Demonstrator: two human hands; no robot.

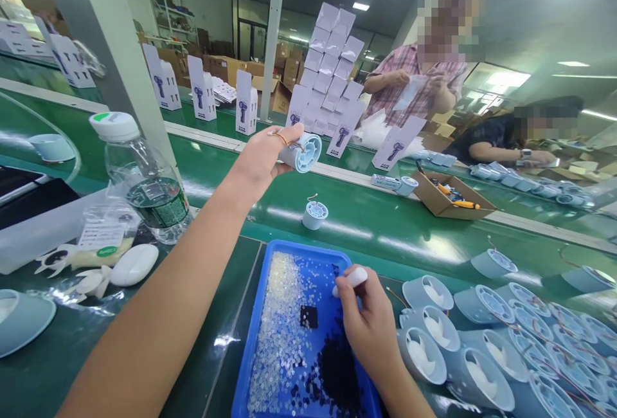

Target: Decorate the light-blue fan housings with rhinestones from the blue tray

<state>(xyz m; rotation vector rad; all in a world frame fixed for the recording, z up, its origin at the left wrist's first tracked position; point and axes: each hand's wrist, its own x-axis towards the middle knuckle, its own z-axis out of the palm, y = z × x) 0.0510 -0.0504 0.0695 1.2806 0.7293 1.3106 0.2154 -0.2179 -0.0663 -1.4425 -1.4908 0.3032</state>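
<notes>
My left hand [260, 157] is stretched forward over the green conveyor, its fingers closed around a light blue fan housing [308, 153] with thin wires on it. The housing's spoked end faces right. Above a blue tray [308, 248], my right hand [370, 315] grips a small white rounded piece [355, 276]; its exact kind I cannot make out. Tiny translucent ring-like parts [277, 334] fill the tray's left side, and tiny black ones [340, 373] are heaped at the lower right. A black square [308, 316] lies among them. Another blue housing [315, 215] stands upright on the conveyor beyond the tray.
Many blue housings [486, 373] crowd the right side, some holding white fan blades. At left stand a water bottle [157, 193] and a white computer mouse [135, 264]. Printed boxes [332, 71] are stacked across the line near two people. A cardboard box [453, 196] holds tools.
</notes>
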